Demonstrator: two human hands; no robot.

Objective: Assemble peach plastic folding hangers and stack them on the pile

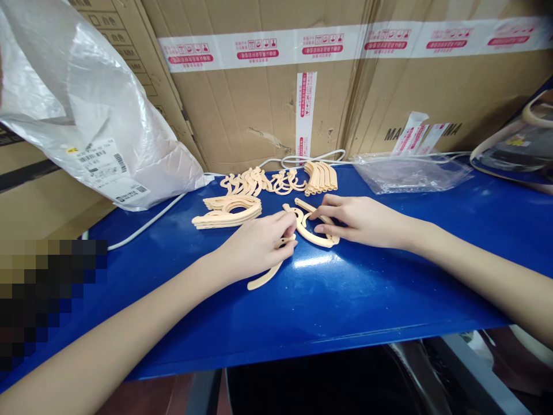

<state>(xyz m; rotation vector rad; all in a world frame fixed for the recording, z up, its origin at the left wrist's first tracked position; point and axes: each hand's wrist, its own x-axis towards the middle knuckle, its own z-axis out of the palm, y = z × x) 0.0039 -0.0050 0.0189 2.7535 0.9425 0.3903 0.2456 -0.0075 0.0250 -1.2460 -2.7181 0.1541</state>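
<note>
One loose, cream-coloured curved hanger arm [265,279] is held in the left hand [253,245], whose grip is narrow, closed around the upper end between thumb and fingers, while the lower end is left slanting down toward the near left over the blue worktop [367,305]. Just to the right, a hanger with a hook and two arms [314,238] is laid flat and is touched by the fingers of the right hand [374,219]; that grip is fairly narrow, but whether the piece is pinched or only steadied cannot be told. Beyond the left hand, cream hanger pieces are piled in a neat stack [227,219]. Farther back, a row of hanger hooks [253,183] is spread out, and at its right end a bundle of curved arms [322,177] is set closely side by side. A clear plastic bag [384,176] is left at the back right. At the left, a white plastic mailing bag [142,124] is seen with a printed label, and the back is lined by taped cardboard boxes [254,104].
</note>
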